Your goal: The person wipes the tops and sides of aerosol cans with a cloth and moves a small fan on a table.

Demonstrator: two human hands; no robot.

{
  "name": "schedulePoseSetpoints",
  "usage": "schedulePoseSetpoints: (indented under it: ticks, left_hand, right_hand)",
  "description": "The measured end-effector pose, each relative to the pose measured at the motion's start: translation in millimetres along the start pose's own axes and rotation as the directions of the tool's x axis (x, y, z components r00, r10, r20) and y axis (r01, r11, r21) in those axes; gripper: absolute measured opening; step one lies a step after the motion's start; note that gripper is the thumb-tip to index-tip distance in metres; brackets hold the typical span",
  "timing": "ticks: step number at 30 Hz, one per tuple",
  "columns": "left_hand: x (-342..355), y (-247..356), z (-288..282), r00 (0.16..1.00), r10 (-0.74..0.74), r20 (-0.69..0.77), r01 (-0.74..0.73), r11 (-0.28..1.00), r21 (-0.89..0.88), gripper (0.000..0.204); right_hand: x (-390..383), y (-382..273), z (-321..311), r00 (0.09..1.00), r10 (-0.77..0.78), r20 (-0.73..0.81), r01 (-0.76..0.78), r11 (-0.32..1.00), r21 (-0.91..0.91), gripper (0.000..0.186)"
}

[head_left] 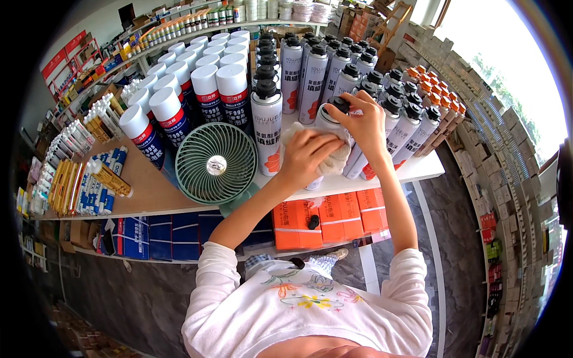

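My left hand (pixel 305 156) is closed on a pale cloth (pixel 337 160), pressing it to the side of a white spray can (pixel 326 122). The can stands tilted at the table's front edge, its lower part mostly behind the cloth. My right hand (pixel 366 119) grips that can by its black top (pixel 341 104), with the fingers bent round it. Just left of my left hand stands a similar white can (pixel 266 128) with a black top. More black-topped cans (pixel 313 77) stand in rows behind and to the right of my hands.
A green round fan (pixel 216 164) stands left of my left forearm. Behind it are blue cans with white caps (pixel 205 89). Sealant tubes (pixel 107 179) lie at the left, and orange-topped cans (pixel 439 95) stand at the right. Orange boxes (pixel 340 216) sit below the tabletop (pixel 427 167).
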State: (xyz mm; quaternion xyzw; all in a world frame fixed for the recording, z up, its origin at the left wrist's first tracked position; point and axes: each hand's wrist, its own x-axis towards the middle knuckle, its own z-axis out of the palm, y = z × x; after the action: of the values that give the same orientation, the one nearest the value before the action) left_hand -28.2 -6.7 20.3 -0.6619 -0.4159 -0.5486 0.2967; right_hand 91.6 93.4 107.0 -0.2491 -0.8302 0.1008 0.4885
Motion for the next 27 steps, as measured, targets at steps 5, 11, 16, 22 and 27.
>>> schedulePoseSetpoints:
  ticks: [5, 11, 16, 22, 27]
  left_hand:
    - [-94, -7, 14, 0.948, 0.063, 0.311, -0.102, 0.989, 0.111, 0.042]
    - [-113, -3, -2, 0.949, -0.100, 0.298, 0.120, 0.992, -0.050, 0.040]
    - [-108, -5, -23, 0.943, -0.167, 0.289, 0.191, 0.980, -0.057, 0.041]
    - [-75, 8, -34, 0.951, -0.161, 0.264, 0.197, 0.974, -0.115, 0.041]
    - [-33, 7, -38, 0.974, -0.111, 0.198, 0.130, 0.988, -0.088, 0.043]
  right_hand:
    - [6, -5, -3, 0.994, 0.043, 0.102, -0.044, 0.999, 0.000, 0.045]
    - [20, -11, -26, 0.940, 0.142, 0.310, -0.130, 0.990, -0.060, 0.051]
    - [33, 11, -36, 0.866, -0.041, 0.498, -0.103, 0.961, 0.258, 0.047]
    - [45, 34, -35, 0.746, -0.116, 0.655, -0.228, 0.880, 0.416, 0.044]
    - [45, 38, -29, 0.740, -0.127, 0.661, -0.252, 0.858, 0.447, 0.043]
